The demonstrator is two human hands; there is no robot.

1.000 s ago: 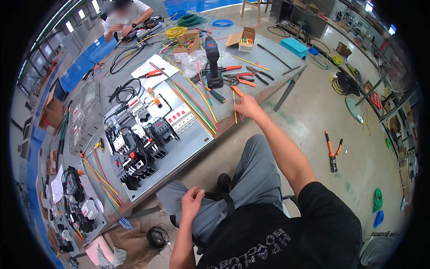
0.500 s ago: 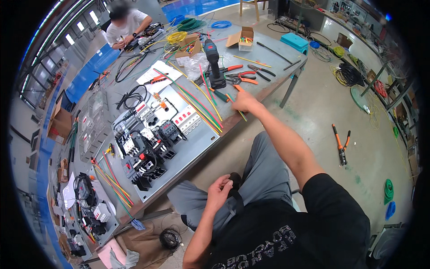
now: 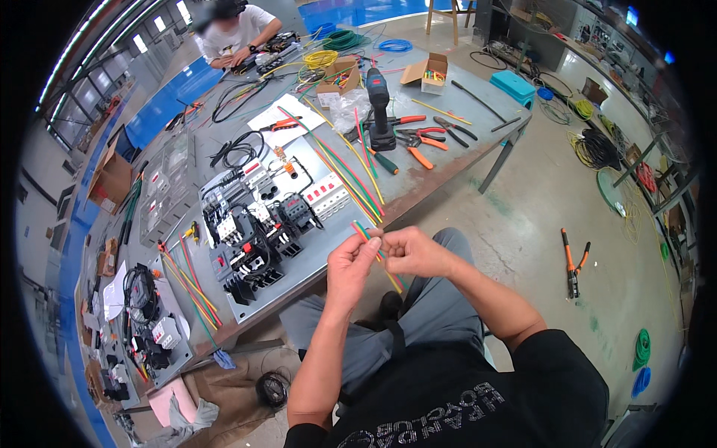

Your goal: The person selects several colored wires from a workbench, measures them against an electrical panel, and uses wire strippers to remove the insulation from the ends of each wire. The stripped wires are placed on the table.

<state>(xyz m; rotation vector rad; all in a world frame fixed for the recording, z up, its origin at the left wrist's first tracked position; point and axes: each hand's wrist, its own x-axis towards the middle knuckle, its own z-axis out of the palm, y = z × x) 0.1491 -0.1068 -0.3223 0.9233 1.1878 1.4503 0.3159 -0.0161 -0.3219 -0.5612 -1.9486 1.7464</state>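
- Wires (image 3: 371, 240), short coloured lengths (green, red, yellow): held over the lap, just off the near edge of the surface (image 3: 418, 183). Both hands pinch the bundle, left hand (image 3: 351, 261) at the upper end, right hand (image 3: 411, 252) just beside it, fingertips meeting.
- Handling, as judged: light, thin, springy; insulation likely smooth, so loose ends may fan out or slip. Best gripped near the ends, strands kept together.
- Grey panel (image 3: 261, 216), near edge, left of the hands: black contactors and white breakers mounted close together.
- Long coloured wires (image 3: 351, 168), laid diagonally from the near edge toward the middle; closest clutter to the hands.
- Cordless drill (image 3: 379, 104), upright at mid-surface; orange-handled pliers (image 3: 418, 138) beside it.
- Cardboard boxes (image 3: 426, 73), far edge.
- Another person (image 3: 235, 30), seated at the far left corner, working separately.
- Crimping tool (image 3: 573, 257), on the floor, right, well apart.
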